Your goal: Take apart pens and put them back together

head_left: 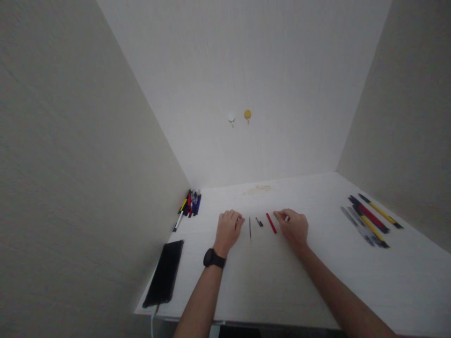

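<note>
Both my hands rest on a white table (268, 281). My left hand (229, 227), with a black watch on its wrist, is curled with the fingers closed; what they hold, if anything, is hidden. My right hand (293, 227) is also curled, its fingertips pinched near a red pen barrel (271, 223). Between the hands lie a thin black refill (250, 227) and a small black pen piece (259, 222).
A bunch of coloured pens (190, 205) lies at the back left by the wall. Several more pens (369, 218) lie in a row at the right. A black phone (164, 273) with a cable sits at the front left. Two hooks (239, 116) are on the wall.
</note>
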Action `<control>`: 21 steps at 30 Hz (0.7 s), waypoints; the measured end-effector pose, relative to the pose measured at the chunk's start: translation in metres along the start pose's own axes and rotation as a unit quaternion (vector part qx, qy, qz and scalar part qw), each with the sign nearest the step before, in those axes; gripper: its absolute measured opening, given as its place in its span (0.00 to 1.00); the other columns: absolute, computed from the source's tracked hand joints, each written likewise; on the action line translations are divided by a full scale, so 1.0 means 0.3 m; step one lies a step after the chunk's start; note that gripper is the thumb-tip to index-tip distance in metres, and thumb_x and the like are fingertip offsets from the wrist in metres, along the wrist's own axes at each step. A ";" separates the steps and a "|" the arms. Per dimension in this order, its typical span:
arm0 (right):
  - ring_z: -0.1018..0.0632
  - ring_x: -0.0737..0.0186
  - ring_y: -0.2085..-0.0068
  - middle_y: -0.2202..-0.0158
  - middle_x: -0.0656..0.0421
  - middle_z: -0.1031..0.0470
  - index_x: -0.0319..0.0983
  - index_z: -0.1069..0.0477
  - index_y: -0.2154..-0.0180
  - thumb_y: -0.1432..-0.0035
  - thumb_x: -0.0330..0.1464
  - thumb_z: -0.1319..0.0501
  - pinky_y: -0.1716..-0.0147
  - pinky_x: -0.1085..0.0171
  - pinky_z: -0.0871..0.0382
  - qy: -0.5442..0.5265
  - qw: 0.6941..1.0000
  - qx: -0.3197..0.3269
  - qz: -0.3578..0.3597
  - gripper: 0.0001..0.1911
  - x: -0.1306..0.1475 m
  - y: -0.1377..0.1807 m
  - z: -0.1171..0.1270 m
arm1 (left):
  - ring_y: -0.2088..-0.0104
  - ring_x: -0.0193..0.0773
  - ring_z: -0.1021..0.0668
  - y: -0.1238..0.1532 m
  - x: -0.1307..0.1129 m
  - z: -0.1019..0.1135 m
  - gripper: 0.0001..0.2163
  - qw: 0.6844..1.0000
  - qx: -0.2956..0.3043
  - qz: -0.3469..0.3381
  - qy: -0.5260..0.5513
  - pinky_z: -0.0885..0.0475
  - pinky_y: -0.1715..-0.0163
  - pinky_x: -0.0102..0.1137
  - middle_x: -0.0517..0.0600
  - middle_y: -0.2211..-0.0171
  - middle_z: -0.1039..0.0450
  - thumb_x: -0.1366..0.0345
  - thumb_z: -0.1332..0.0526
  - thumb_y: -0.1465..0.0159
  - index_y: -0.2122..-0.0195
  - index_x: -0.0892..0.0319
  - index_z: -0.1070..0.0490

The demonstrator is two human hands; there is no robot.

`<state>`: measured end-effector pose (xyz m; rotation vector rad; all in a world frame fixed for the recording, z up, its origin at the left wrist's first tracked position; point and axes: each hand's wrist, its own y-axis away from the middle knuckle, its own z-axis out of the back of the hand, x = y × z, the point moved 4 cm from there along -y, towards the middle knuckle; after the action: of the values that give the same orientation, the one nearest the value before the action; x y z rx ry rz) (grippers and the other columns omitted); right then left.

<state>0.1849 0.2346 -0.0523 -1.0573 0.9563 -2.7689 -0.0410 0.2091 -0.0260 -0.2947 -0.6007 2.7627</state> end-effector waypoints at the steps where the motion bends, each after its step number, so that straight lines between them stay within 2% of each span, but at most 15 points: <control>1: 0.29 0.65 0.75 0.76 0.58 0.23 0.37 0.26 0.77 0.39 0.43 0.46 0.67 0.64 0.45 0.003 1.000 0.001 0.003 0.22 0.003 0.000 -0.001 | 0.60 0.38 0.30 0.001 -0.016 -0.002 0.11 1.000 0.006 -0.023 0.010 0.39 0.58 0.34 0.50 0.64 0.29 0.59 0.49 0.31 0.63 0.57 0.31; 5: 0.31 0.66 0.76 0.76 0.59 0.25 0.37 0.29 0.78 0.37 0.43 0.48 0.67 0.64 0.47 0.015 1.000 0.005 0.023 0.23 0.017 -0.001 -0.004 | 0.59 0.39 0.31 0.003 -0.045 -0.011 0.09 0.999 0.014 -0.047 0.004 0.40 0.56 0.35 0.50 0.63 0.28 0.62 0.49 0.31 0.62 0.57 0.31; 9: 0.32 0.67 0.77 0.78 0.60 0.27 0.37 0.31 0.78 0.36 0.42 0.47 0.67 0.64 0.47 0.005 0.999 0.010 0.053 0.22 0.029 0.001 -0.007 | 0.58 0.40 0.31 0.001 -0.028 -0.022 0.10 1.000 0.004 -0.001 -0.026 0.40 0.56 0.36 0.51 0.62 0.28 0.67 0.53 0.30 0.59 0.57 0.31; 15: 0.30 0.66 0.75 0.74 0.60 0.26 0.37 0.30 0.74 0.37 0.38 0.46 0.66 0.64 0.46 -0.024 0.997 0.024 0.076 0.16 0.030 0.002 -0.017 | 0.56 0.40 0.31 0.007 0.014 -0.025 0.11 0.998 -0.016 0.059 -0.026 0.40 0.56 0.36 0.51 0.58 0.28 0.71 0.51 0.32 0.54 0.57 0.33; 17: 0.29 0.64 0.73 0.73 0.60 0.26 0.37 0.29 0.72 0.38 0.37 0.45 0.66 0.64 0.46 -0.036 0.995 0.038 0.090 0.14 0.035 0.003 -0.020 | 0.56 0.40 0.31 0.007 0.020 -0.029 0.10 0.999 -0.002 0.046 -0.010 0.40 0.56 0.36 0.50 0.58 0.27 0.69 0.49 0.32 0.54 0.56 0.32; 21: 0.27 0.62 0.69 0.74 0.59 0.27 0.37 0.29 0.70 0.38 0.36 0.45 0.65 0.63 0.45 -0.042 0.990 0.059 0.122 0.12 0.056 0.008 -0.015 | 0.54 0.41 0.31 0.010 0.018 -0.042 0.07 0.998 0.046 -0.024 0.028 0.41 0.55 0.36 0.47 0.57 0.27 0.63 0.41 0.35 0.57 0.52 0.29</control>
<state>0.1688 0.2311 -0.0462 -0.9606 0.8387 -2.5279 -0.0434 0.2129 -0.0391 -0.3320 -0.4594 2.7165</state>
